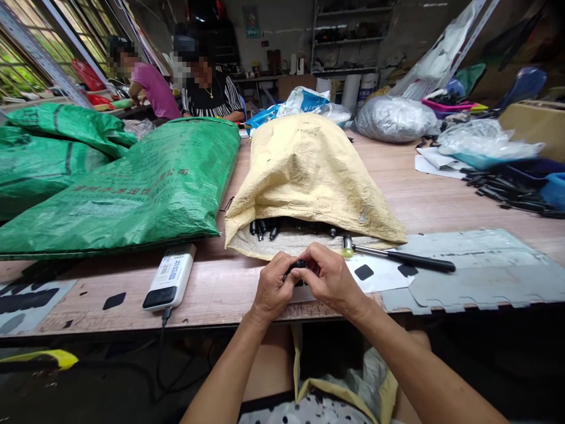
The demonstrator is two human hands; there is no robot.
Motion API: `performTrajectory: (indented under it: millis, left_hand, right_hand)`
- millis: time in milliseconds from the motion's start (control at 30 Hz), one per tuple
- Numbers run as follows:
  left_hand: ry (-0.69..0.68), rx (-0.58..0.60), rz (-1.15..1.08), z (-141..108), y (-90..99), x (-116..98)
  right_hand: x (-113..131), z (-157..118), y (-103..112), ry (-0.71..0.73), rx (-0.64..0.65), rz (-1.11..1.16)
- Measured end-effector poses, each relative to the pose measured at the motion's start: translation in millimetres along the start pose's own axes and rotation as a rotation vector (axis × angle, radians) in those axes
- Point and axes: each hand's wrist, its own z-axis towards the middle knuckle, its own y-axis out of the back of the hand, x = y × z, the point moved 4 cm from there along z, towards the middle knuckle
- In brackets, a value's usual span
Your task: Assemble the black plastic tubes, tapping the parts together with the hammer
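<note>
Both hands meet at the table's front edge around a small black cylindrical part [301, 264]. My left hand [276, 284] pinches one end of it, and the fingers hide most of its length. My right hand [329, 275] is closed on the other end. Just beyond them lies a yellow woven sack [304, 171], its mouth turned toward me. Several similar black parts [265, 227] show inside the opening. A small hammer [397, 257] with a black grip rests by the sack's right corner, its head near my right hand.
Green sacks [176, 176] fill the left side. A white power bank [170, 277] with a cable lies near the front edge. Grey mats [477, 271] cover the right front; black parts [512, 191] are heaped beyond. Two people [209, 94] sit across the table. An open sack [375, 377] is at my lap.
</note>
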Motion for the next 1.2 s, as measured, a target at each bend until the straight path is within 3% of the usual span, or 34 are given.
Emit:
performTrajectory:
  millis: [133, 433, 533, 833, 1000, 1200]
  left_hand:
    - [-0.019, -0.036, -0.004, -1.5, 2.1, -1.0]
    - [0.078, -0.013, -0.078, 3.4, -2.8, 5.2]
    - [0.049, 0.021, -0.057, 3.0, -3.3, 3.4]
    - [-0.061, -0.021, 0.021, -1.2, 1.2, -2.8]
    - [-0.091, -0.073, 0.05, -4.0, 1.6, -2.8]
    - [-0.018, -0.045, 0.002, -1.6, -0.3, -0.8]
  right_hand:
    - [4.3, 0.0, -3.0, 0.036, -0.055, -0.003]
    - [-8.3, 2.1, 0.8, -0.099, -0.025, 0.073]
    - [-6.0, 3.4, 1.4, -0.077, 0.011, 0.071]
    - [-2.1, 3.2, -0.8, 0.009, 0.138, 0.027]
    - [0.6, -1.6, -8.1, 0.119, 0.054, -0.035]
    - [-2.9, 0.0, -9.7, -0.049, 0.015, 0.023]
